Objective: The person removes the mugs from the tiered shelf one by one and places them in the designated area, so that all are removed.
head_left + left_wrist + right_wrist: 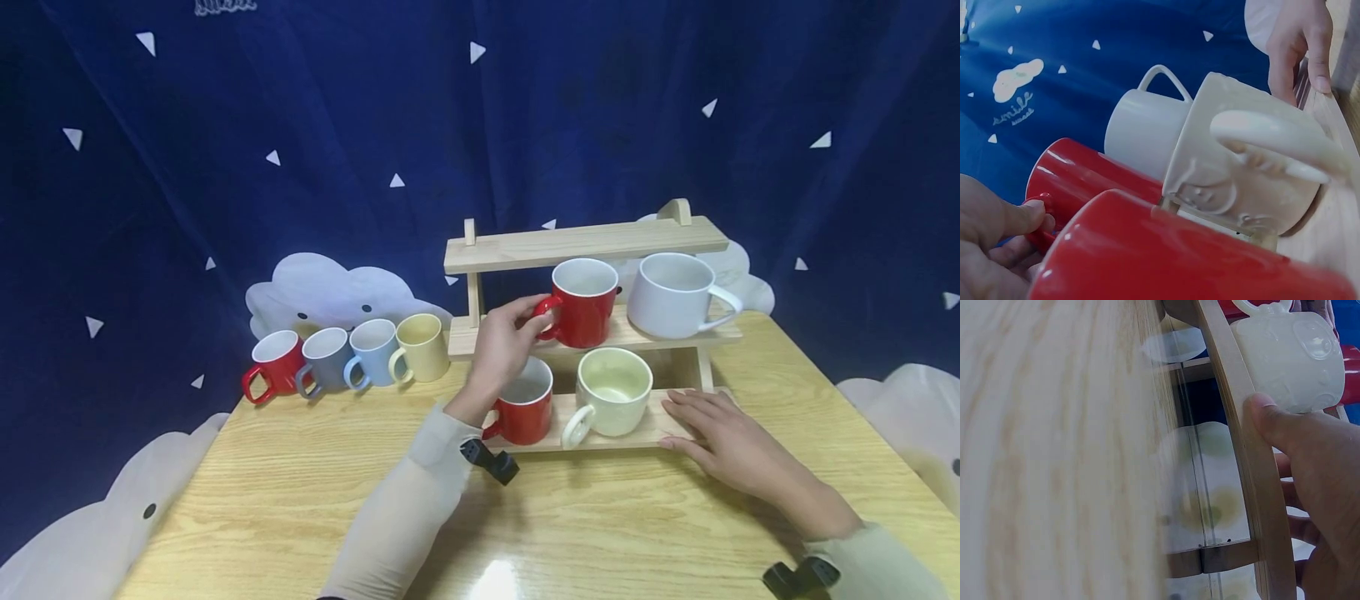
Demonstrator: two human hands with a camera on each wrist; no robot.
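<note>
- Now left hand (504, 346) pinches the rack (585, 243)'s far red mug (588, 308) by its handle (553, 302); seemingly placing it;
- right hand (720, 437), fingers extended, rests on near shelf (657, 425);
- next, probably: gentle release

A triangle-dotted navy curtain (337, 92) hangs behind a wood-grained table (300, 492).

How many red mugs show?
3: a red mug on the table, another red mug on the lower shelf, a third red mug at the middle shelf, in the left hand.
</note>
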